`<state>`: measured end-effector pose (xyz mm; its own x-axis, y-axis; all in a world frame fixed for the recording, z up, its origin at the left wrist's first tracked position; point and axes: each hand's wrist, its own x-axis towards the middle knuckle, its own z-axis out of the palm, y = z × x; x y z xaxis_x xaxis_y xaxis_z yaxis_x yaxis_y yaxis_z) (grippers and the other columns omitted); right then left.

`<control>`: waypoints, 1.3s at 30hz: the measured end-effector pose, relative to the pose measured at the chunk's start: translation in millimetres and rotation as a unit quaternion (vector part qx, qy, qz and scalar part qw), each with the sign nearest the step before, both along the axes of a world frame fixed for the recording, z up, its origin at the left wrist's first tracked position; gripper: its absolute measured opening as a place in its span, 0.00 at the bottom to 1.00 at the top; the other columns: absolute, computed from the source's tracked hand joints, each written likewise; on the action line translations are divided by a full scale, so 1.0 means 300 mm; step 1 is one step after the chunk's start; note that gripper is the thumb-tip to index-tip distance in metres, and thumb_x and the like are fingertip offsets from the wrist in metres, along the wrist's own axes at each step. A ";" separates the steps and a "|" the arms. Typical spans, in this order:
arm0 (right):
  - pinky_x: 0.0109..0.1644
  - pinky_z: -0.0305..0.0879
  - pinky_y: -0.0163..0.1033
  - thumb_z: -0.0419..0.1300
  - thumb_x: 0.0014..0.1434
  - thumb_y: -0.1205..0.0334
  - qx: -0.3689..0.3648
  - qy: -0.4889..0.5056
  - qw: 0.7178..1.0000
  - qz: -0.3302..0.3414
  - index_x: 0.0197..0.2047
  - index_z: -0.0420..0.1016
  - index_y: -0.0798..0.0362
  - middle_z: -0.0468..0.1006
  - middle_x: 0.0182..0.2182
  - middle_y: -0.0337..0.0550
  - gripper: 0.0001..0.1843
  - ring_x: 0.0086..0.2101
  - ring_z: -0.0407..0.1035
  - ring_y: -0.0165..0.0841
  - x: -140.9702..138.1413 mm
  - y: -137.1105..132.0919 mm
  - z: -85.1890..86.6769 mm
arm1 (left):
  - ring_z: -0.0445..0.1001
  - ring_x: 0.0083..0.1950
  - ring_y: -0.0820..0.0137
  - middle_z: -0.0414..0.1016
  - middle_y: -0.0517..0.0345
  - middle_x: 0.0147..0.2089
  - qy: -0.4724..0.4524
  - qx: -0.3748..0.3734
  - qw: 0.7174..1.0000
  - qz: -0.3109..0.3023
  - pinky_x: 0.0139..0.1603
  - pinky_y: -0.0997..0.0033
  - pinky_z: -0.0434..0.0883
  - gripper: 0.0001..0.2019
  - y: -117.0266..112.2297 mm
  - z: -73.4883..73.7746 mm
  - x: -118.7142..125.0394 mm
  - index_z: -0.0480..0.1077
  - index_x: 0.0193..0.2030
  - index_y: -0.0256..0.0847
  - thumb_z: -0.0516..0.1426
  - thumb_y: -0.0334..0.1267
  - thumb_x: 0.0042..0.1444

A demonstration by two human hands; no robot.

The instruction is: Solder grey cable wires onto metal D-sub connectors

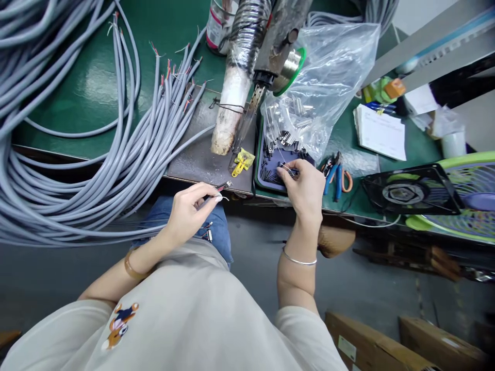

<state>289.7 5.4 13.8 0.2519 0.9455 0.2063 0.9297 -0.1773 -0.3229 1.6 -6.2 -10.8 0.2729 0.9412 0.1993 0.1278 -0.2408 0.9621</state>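
Two hands, mid-frame
Your left hand [190, 211] pinches a connector [228, 184]; right hand [306, 186] half-curled over the tray [270, 186], can't tell what's held.

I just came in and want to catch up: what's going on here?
A person's left hand pinches a thin wired piece with a small silver metal connector at its tip. The right hand has its fingertips at a purple rectangular tray of small parts; what it grips is unclear. Many round grey cables lie to the left, partly on the green tabletop.
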 end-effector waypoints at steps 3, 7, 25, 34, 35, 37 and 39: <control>0.42 0.61 0.41 0.60 0.62 0.57 0.031 -0.010 0.999 -0.013 0.33 0.70 0.50 0.76 0.31 0.42 0.08 0.32 0.67 0.35 -0.004 0.001 -0.014 | 0.64 0.24 0.79 0.78 0.60 0.32 0.029 0.010 0.999 0.019 0.27 0.75 0.62 0.03 0.004 0.008 0.011 0.76 0.35 0.38 0.61 0.31 0.60; 0.39 0.64 0.42 0.59 0.65 0.52 0.128 0.057 0.989 -0.040 0.35 0.70 0.50 0.75 0.30 0.41 0.11 0.29 0.69 0.34 -0.047 -0.013 -0.009 | 0.58 0.21 0.80 0.70 0.66 0.25 0.038 -0.011 0.999 0.026 0.24 0.75 0.57 0.02 0.008 0.019 0.019 0.75 0.34 0.38 0.61 0.32 0.58; 0.28 0.58 0.37 0.64 0.64 0.57 0.078 0.379 0.917 0.098 0.37 0.82 0.49 0.79 0.33 0.41 0.07 0.27 0.66 0.29 -0.384 -0.162 -0.002 | 0.65 0.27 0.78 0.77 0.60 0.31 0.048 0.066 0.996 0.024 0.29 0.77 0.62 0.03 0.003 0.049 0.029 0.74 0.34 0.37 0.60 0.29 0.60; 0.29 0.59 0.36 0.63 0.66 0.56 0.077 0.251 0.949 0.174 0.30 0.78 0.50 0.75 0.23 0.35 0.13 0.22 0.62 0.26 -0.392 -0.159 -0.015 | 0.62 0.23 0.81 0.73 0.64 0.30 0.039 0.043 0.998 -0.026 0.26 0.79 0.62 0.13 -0.018 0.051 0.009 0.71 0.47 0.37 0.55 0.24 0.55; 0.28 0.58 0.36 0.64 0.65 0.55 0.085 0.257 0.949 0.160 0.33 0.79 0.50 0.75 0.24 0.35 0.11 0.21 0.61 0.26 -0.388 -0.164 -0.013 | 0.63 0.23 0.80 0.72 0.64 0.30 0.035 0.028 0.999 -0.022 0.27 0.79 0.63 0.13 -0.019 0.051 0.006 0.71 0.46 0.37 0.55 0.25 0.55; 0.25 0.55 0.36 0.65 0.63 0.54 0.095 0.270 0.948 0.140 0.39 0.80 0.50 0.77 0.25 0.35 0.08 0.20 0.58 0.25 -0.379 -0.177 -0.004 | 0.64 0.23 0.80 0.73 0.64 0.30 0.025 -0.004 1.000 -0.012 0.27 0.79 0.64 0.11 -0.019 0.050 0.002 0.71 0.45 0.37 0.55 0.26 0.57; 0.25 0.55 0.36 0.65 0.63 0.56 0.089 0.272 0.947 0.144 0.39 0.80 0.49 0.78 0.27 0.35 0.06 0.19 0.57 0.25 -0.376 -0.186 0.006 | 0.65 0.23 0.80 0.75 0.62 0.32 0.015 -0.022 1.000 -0.009 0.27 0.78 0.64 0.10 -0.019 0.049 0.000 0.72 0.46 0.37 0.56 0.27 0.57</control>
<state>176.8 -50.2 15.5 0.1045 0.9534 0.2831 0.6186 0.1606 -0.7691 1.5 -11.8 3.9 0.2946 0.9440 0.1489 0.1521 -0.2001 0.9679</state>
